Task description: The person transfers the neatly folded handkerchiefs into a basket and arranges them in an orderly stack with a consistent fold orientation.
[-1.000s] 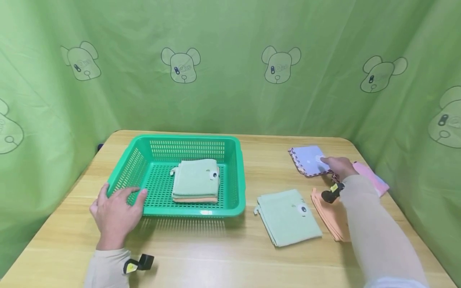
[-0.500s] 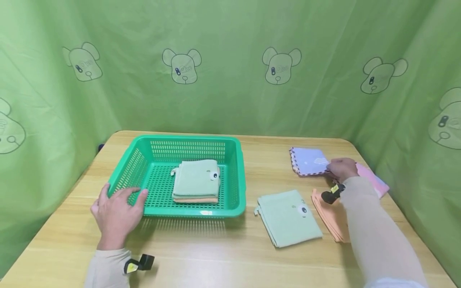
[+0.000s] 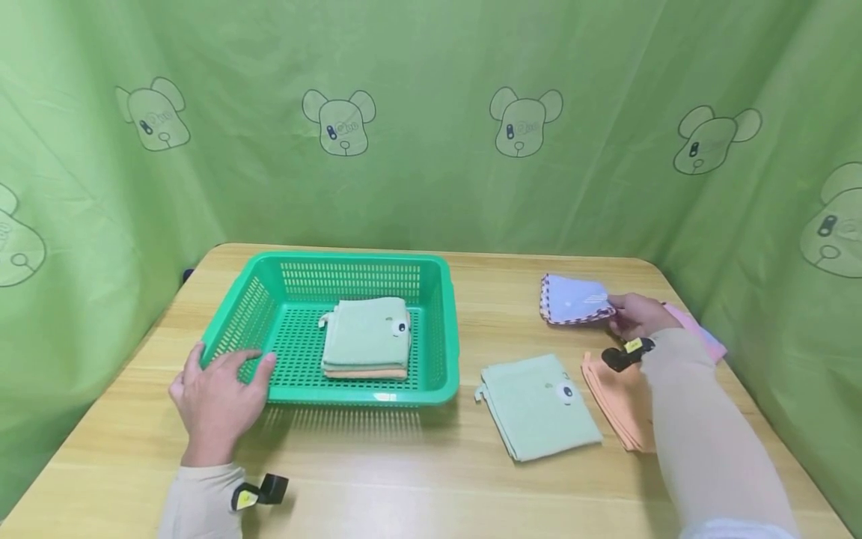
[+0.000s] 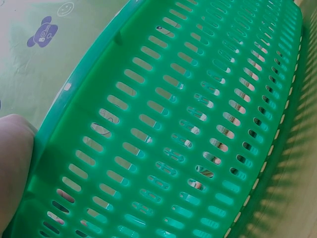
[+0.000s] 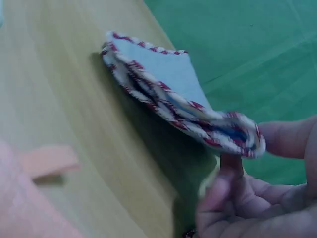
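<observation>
My right hand (image 3: pixel 640 316) pinches the right edge of a folded light-blue cloth (image 3: pixel 569 301) with a braided red-and-white trim. In the right wrist view the thumb is above and fingers below the folded layers of the blue cloth (image 5: pixel 168 74), whose gripped edge is raised over the table. My left hand (image 3: pixel 221 400) grips the near-left corner of a green plastic basket (image 3: pixel 444 337), fingers over its rim. The left wrist view shows the slotted wall of the basket (image 4: pixel 119 148) and a bit of the hand (image 4: pixel 15 158) at the rim.
Inside the basket lies a stack of folded cloths (image 3: pixel 367 333), pale green on top, orange beneath. A folded pale-green cloth (image 3: pixel 539 408) lies on the table (image 3: pixel 377 479), beside a folded orange cloth (image 3: pixel 616 408). A pink cloth (image 3: pixel 697 329) is partly behind the right arm. Green curtain surrounds the table.
My right hand has taken the blue cloth by its right edge and tilted that edge up off the table. My left hand and the basket have stayed in place.
</observation>
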Tool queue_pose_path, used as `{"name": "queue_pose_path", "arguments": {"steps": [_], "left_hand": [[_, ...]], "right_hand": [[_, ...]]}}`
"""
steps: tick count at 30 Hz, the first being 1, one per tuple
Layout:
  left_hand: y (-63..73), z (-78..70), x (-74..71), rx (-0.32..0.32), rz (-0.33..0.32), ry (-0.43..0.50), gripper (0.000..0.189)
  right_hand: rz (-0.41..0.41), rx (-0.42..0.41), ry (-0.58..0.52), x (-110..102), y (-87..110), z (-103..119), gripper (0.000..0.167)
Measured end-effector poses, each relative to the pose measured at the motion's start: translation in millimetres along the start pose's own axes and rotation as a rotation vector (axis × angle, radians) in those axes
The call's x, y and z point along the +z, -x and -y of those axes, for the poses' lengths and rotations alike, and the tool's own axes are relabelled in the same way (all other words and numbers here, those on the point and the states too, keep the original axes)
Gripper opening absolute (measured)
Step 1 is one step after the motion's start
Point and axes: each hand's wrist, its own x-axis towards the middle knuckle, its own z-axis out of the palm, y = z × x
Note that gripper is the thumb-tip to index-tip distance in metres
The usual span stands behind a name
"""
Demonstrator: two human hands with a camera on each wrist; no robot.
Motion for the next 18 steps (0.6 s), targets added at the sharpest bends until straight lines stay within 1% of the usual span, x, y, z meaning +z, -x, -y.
{"name": "queue_pose_path", "arguments": {"steps": [2,4,5,7,8,10,12,13,15,18], "left_hand": [[0.1,-0.1,-0.1,0.001,-0.002,0.004,0.051],[0.1,-0.2,-0.4,0.001,-0.002,0.007,0.05],[0.2,-0.3,-0.5,0.0,-0.001,0.006,0.05],[0.3,-0.5,-0.6,-0.001,0.0,0.005,0.049],[0.3,-0.6,-0.5,-0.001,0.001,0.005,0.049],[0.5,-0.6,-0.3,-0.001,0.002,0.005,0.05],[0.2,-0.6,-0.4,-0.003,0.003,0.006,0.05],[0.1,-0.7,-0.5,-0.003,0.003,0.006,0.05],[0.0,-0.6,-0.7,-0.004,0.003,0.006,0.049],[0.0,-0.8,-1.0,-0.005,0.004,0.006,0.05]], "right_hand": [[0.1,0.039,-0.067,-3.0,-1.5,1.0,0.039],[0.165,0.07,-0.131,-4.5,-2.7,1.5,0.039],[0.163,0.087,-0.176,-4.2,-3.0,1.7,0.037],[0.145,0.093,-0.213,-3.8,-3.3,1.7,0.03],[0.134,0.083,-0.221,-2.9,-3.1,1.5,0.026],[0.124,0.067,-0.196,-1.1,-3.0,1.3,0.023],[0.144,0.076,-0.185,0.1,-3.6,1.6,0.026],[0.163,0.09,-0.2,0.9,-4.4,1.6,0.028],[0.215,0.116,-0.193,1.8,-5.4,2.1,0.034],[0.251,0.147,-0.225,3.7,-5.3,3.5,0.037]]}}
